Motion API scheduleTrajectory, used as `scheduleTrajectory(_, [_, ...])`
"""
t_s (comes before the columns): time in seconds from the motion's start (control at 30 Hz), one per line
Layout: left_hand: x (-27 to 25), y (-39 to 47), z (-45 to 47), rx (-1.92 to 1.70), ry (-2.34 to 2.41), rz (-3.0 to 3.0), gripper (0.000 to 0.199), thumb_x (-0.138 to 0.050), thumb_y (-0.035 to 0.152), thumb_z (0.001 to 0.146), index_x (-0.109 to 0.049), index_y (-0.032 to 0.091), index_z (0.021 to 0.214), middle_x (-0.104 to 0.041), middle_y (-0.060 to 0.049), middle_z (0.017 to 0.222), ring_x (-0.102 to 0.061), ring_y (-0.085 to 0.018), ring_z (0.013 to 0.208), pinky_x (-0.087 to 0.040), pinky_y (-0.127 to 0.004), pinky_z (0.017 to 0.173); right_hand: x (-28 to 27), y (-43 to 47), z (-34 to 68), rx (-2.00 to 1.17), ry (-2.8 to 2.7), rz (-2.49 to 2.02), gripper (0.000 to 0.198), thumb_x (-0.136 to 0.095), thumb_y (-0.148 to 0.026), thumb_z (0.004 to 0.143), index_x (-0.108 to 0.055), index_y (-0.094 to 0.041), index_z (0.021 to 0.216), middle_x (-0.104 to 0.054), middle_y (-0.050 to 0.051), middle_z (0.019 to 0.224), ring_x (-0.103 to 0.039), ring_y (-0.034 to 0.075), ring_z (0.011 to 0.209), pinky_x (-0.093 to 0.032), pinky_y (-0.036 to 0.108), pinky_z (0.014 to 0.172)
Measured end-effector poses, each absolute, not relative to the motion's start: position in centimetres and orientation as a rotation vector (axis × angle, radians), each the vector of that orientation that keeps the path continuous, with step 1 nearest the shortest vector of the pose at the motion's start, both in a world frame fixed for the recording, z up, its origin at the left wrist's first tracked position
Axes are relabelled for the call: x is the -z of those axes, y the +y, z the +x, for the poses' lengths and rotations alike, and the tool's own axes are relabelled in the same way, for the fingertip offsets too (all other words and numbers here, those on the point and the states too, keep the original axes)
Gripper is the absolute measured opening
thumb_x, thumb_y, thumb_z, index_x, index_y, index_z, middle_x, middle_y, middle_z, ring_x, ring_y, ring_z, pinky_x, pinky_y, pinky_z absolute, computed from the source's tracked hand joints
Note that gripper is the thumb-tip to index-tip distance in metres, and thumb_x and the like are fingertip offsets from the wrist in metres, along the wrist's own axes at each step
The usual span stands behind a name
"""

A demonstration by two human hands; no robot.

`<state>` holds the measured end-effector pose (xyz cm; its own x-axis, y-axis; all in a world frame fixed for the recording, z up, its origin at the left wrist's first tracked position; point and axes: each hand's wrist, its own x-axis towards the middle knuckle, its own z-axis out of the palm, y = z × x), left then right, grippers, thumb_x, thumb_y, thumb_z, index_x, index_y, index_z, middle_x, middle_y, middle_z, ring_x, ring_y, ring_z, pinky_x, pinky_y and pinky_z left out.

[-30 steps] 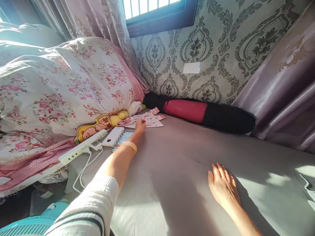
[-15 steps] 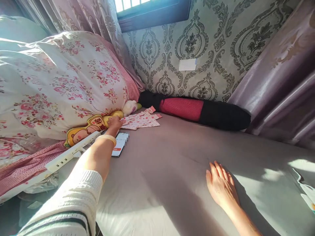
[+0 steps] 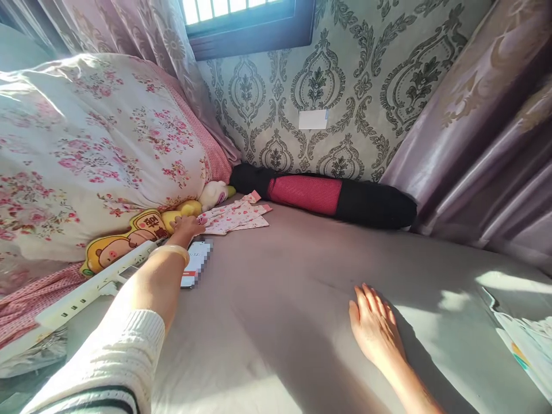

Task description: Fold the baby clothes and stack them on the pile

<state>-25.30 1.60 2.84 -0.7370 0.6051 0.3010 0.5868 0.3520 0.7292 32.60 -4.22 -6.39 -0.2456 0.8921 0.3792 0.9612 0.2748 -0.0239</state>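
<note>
On the left, my left hand (image 3: 186,226) reaches forward, its fingers bent and closed at the near end of small white pants (image 3: 235,218) with a pink print and pink cuffs. The fingertips are partly hidden behind the hand. The pants lie flat on the grey bed sheet (image 3: 276,276). Just beyond the hand sits a yellow plush toy (image 3: 190,208). A phone (image 3: 199,259) with a lit screen lies beside my left wrist. My right hand (image 3: 374,323) rests palm down on the sheet, open, holding nothing.
Along the wall lies a long black and red bag (image 3: 306,194). A floral quilt (image 3: 129,138) is heaped at left, with a yellow cartoon cushion (image 3: 116,244) and a white power strip (image 3: 90,290) before it. A pale printed item (image 3: 524,339) lies at right.
The view has turned slightly to the right, so everything appears shifted left. Both hands stay in about the same places on the bed, and the pants have not visibly moved.
</note>
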Motion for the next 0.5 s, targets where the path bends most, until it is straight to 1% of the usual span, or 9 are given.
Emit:
scheduleTrajectory(0.03, [-2.8, 1.6, -25.2, -1.328, 2.606, 1.113, 0.038, -0.078, 0.037, 0.058, -0.044, 0.02, 0.053, -0.062, -0.018, 0.082, -0.04, -0.051, 0.122, -0.026, -0.067, 0.098, 6.3, -4.2, 32.6, 0.304, -2.23, -1.696, 0.054, -0.022, -0.035, 0.099, -0.053, -0.01, 0.135, -0.051, 0.018, 0.145, -0.043, 0.032, 0.136, -0.031, 0.052, 0.113])
scheduleTrajectory(0.17, [-3.0, 1.4, -24.4, -0.749, 2.936, 1.152, 0.029, -0.076, 0.041, 0.062, -0.061, 0.016, 0.065, -0.065, -0.025, 0.096, -0.047, -0.05, 0.117, -0.034, -0.061, 0.094, 6.2, -4.3, 32.5, 0.315, -2.229, -1.707, 0.055, -0.022, -0.036, 0.099, -0.054, -0.01, 0.134, -0.05, 0.017, 0.146, -0.042, 0.032, 0.137, -0.032, 0.05, 0.114])
scheduleTrajectory(0.23, [-3.3, 1.3, -23.8, -0.493, 3.006, 1.229, 0.032, -0.076, 0.043, 0.064, -0.064, 0.014, 0.068, -0.064, -0.028, 0.104, -0.049, -0.049, 0.116, -0.037, -0.056, 0.092, 6.2, -4.3, 32.5, 0.317, -2.232, -1.716, 0.055, -0.021, -0.036, 0.099, -0.055, -0.01, 0.134, -0.05, 0.017, 0.146, -0.042, 0.031, 0.137, -0.031, 0.05, 0.114])
scheduleTrajectory(0.27, [-3.5, 1.2, -23.5, -0.443, 3.004, 1.268, 0.034, -0.076, 0.044, 0.064, -0.063, 0.013, 0.067, -0.064, -0.029, 0.105, -0.049, -0.048, 0.115, -0.038, -0.055, 0.092, 6.2, -4.3, 32.5, 0.316, -2.231, -1.721, 0.055, -0.022, -0.036, 0.099, -0.055, -0.01, 0.134, -0.051, 0.017, 0.146, -0.042, 0.031, 0.138, -0.031, 0.05, 0.114])
scheduleTrajectory(0.33, [-3.8, 1.2, -23.0, -0.458, 2.978, 1.322, 0.036, -0.075, 0.047, 0.065, -0.06, 0.014, 0.064, -0.065, -0.027, 0.101, -0.05, -0.048, 0.116, -0.037, -0.054, 0.093, 6.1, -4.3, 32.5, 0.31, -2.23, -1.735, 0.054, -0.022, -0.035, 0.099, -0.055, -0.011, 0.135, -0.051, 0.017, 0.146, -0.042, 0.031, 0.138, -0.031, 0.05, 0.115])
scheduleTrajectory(0.37, [-4.0, 1.2, -22.7, -0.525, 2.954, 1.315, 0.035, -0.075, 0.047, 0.065, -0.058, 0.016, 0.063, -0.065, -0.025, 0.097, -0.05, -0.048, 0.117, -0.037, -0.055, 0.094, 6.1, -4.3, 32.4, 0.307, -2.23, -1.742, 0.055, -0.022, -0.035, 0.099, -0.055, -0.011, 0.135, -0.051, 0.017, 0.146, -0.042, 0.031, 0.138, -0.031, 0.05, 0.115])
scheduleTrajectory(0.43, [-4.3, 1.4, -22.3, -0.706, 2.884, 1.254, 0.029, -0.075, 0.04, 0.066, -0.056, 0.017, 0.066, -0.066, -0.021, 0.09, -0.053, -0.047, 0.115, -0.038, -0.055, 0.095, 6.0, -4.3, 32.4, 0.299, -2.237, -1.749, 0.055, -0.021, -0.034, 0.099, -0.055, -0.009, 0.135, -0.05, 0.017, 0.147, -0.042, 0.032, 0.138, -0.031, 0.051, 0.114])
scheduleTrajectory(0.5, [-4.5, 1.6, -21.8, -0.975, 2.777, 1.151, 0.02, -0.072, 0.028, 0.067, -0.055, 0.018, 0.073, -0.066, -0.017, 0.089, -0.056, -0.044, 0.113, -0.04, -0.054, 0.095, 5.9, -4.3, 32.3, 0.295, -2.24, -1.751, 0.055, -0.021, -0.034, 0.099, -0.055, -0.009, 0.135, -0.05, 0.017, 0.147, -0.042, 0.032, 0.138, -0.031, 0.051, 0.114])
